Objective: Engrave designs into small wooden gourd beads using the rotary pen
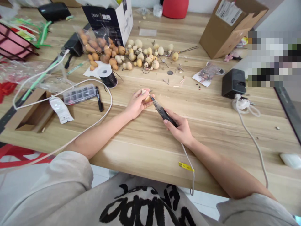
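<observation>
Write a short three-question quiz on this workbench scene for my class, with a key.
1. Which hand holds the small dried gourd: the left hand or the right hand?
2. True or false: the black marker lies beside the clear compartment box.
3. What colour is the tag on the thin white cord below the black pen-shaped tool?

Key: 1. The left hand. 2. True. 3. Yellow.
</observation>
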{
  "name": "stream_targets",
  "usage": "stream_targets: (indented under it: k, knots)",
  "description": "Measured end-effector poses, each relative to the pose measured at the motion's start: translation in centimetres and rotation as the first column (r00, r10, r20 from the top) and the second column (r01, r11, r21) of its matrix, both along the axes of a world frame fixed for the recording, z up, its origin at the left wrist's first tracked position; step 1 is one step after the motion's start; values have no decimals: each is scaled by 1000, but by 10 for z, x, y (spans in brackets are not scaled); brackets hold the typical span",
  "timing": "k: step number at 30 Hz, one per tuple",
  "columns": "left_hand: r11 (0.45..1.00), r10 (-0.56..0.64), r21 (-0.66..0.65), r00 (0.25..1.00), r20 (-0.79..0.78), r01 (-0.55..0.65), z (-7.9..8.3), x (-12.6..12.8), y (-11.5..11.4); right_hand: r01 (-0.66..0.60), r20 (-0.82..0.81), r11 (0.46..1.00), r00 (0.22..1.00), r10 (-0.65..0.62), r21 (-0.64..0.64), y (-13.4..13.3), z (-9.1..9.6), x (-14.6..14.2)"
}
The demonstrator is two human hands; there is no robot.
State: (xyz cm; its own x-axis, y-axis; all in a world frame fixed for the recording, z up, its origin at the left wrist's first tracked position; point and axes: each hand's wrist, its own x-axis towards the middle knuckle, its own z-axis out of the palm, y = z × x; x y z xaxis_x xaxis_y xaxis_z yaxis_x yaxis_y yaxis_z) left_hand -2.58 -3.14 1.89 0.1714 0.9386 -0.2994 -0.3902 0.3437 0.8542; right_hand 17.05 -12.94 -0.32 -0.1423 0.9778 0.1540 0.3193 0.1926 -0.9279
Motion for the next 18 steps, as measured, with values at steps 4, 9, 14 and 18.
stream_targets:
  k: [4, 9, 14, 18]
  knots:
    - [1000, -12, -3, 1000, -6, 12, -1, -1, 0, 0, 3, 1000, 1000, 0, 0, 0, 1, 0]
    - [1000, 5, -13, 1000, -9, -5, 1, 1, 0, 9, 10, 1000, 1000, -9, 8, 0, 0, 0]
    - [1000, 1, -11, 1000, -12, -1, 1, 1, 0, -20, 14, 1000, 1000, 20, 15, 1, 1, 0]
    - [1000, -1, -11, 1000, -14, 1, 0, 0, 0, -15, 4, 1000, 1000, 15, 2, 1, 1, 0]
